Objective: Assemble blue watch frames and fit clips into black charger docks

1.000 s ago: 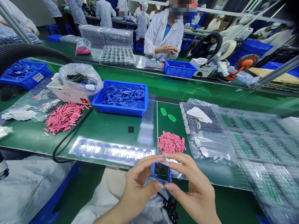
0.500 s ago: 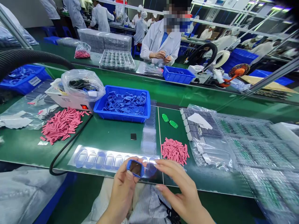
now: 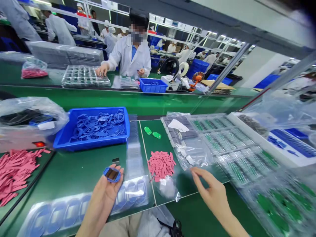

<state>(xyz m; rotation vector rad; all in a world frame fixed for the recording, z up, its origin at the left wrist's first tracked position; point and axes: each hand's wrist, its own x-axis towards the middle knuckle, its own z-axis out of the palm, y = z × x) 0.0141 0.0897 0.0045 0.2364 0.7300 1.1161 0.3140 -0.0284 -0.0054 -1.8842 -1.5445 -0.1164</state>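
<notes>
A small blue rounded-square plastic frame point(image 3: 112, 174) with a dark, glossy pane point(image 3: 112, 174) set in its opening sits at the fingertips of the left hand point(image 3: 105, 194), above the front edge of the green workbench point(image 3: 74, 174). Its longer axis runs roughly across the hand, dipping slightly toward the person's right, and its face tilts up toward the camera. The left hand is curled lightly around it, palm up, and holds it clear of the bench; how firmly the fingers grip it is hard to tell from this angle.

The left hand is by far the nearer one. The right hand point(image 3: 212, 191) is well off to the side, empty and open, with its slim fingers point(image 3: 196, 172) extended toward a crumpled clear plastic bag point(image 3: 168, 187) but not visibly touching it.

Just beyond the frame lies a small black square piece point(image 3: 115, 160). Under the left wrist runs a clear plastic tray with oval recesses point(image 3: 123, 197), and a narrow clear plastic tray strip point(image 3: 134, 158) stretches away from it. Between the hands is a heap of pink rectangular strips point(image 3: 161, 165). Farther ahead, a blue plastic crate point(image 3: 58, 141) holds a tangle of matching blue frames.
</notes>
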